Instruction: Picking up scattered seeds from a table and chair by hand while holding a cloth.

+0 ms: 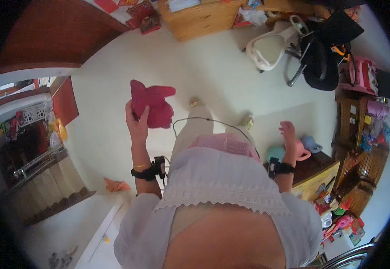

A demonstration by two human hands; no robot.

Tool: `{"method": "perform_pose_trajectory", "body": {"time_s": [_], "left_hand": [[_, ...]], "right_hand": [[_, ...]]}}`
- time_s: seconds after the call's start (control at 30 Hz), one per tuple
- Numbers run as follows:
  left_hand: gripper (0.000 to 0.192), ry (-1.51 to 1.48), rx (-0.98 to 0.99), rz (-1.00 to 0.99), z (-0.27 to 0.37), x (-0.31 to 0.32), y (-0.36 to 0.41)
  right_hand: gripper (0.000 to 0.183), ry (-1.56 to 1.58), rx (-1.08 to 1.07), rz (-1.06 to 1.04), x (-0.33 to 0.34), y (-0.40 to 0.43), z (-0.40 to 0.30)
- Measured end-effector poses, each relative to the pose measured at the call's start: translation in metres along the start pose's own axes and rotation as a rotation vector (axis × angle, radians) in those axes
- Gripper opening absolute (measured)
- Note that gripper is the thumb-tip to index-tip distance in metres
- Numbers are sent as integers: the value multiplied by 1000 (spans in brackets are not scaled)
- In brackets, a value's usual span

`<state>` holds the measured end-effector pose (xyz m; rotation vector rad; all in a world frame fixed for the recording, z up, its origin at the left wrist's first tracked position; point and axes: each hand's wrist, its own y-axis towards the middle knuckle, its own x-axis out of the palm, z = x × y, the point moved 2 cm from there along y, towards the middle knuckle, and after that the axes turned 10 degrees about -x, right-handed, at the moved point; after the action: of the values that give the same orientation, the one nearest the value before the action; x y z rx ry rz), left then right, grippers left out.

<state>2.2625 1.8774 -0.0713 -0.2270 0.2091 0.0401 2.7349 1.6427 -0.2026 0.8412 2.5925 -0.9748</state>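
Note:
My left hand (137,122) grips a crumpled magenta cloth (154,107) by its near left side, thumb on top, above the pale floor. The cloth hangs in folds with two pointed corners sticking out. On the other side, my right hand (287,132) is raised with nothing in it, its fingers loosely bent. Close by it, a teal cup-like vessel (275,153), a pink handled mug (302,151) and a blue handled mug (311,144) stand on a dark tabletop (316,164). My forearm partly hides the pink one.
A white chair (267,50) and a black chair (321,67) with metal legs stand ahead right. Ahead is a wooden cabinet (195,23). An orange cloth (116,185) lies low at left. A thin black cable (208,119) loops before my legs.

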Motion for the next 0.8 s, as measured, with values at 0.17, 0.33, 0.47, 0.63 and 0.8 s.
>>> {"method": "perform_pose_trajectory", "body": {"time_s": [0.17, 0.33, 0.47, 0.63, 0.8], "left_hand": [[34, -27, -19, 47, 1, -56, 39], [35, -81, -33, 61, -1, -78, 65], [36, 5, 35, 106, -12, -95, 75], [35, -28, 65, 161, -21, -113, 85], [34, 19, 34, 208, -10, -118, 88]], "right_hand": [[21, -30, -48, 33, 47, -12, -31], [22, -83, -3, 6, 75, -6, -38], [24, -79, -62, 17, 94, 12, -55], [23, 19, -75, -27, 135, 47, -66], [23, -25, -12, -53, 153, 45, -61]]}}
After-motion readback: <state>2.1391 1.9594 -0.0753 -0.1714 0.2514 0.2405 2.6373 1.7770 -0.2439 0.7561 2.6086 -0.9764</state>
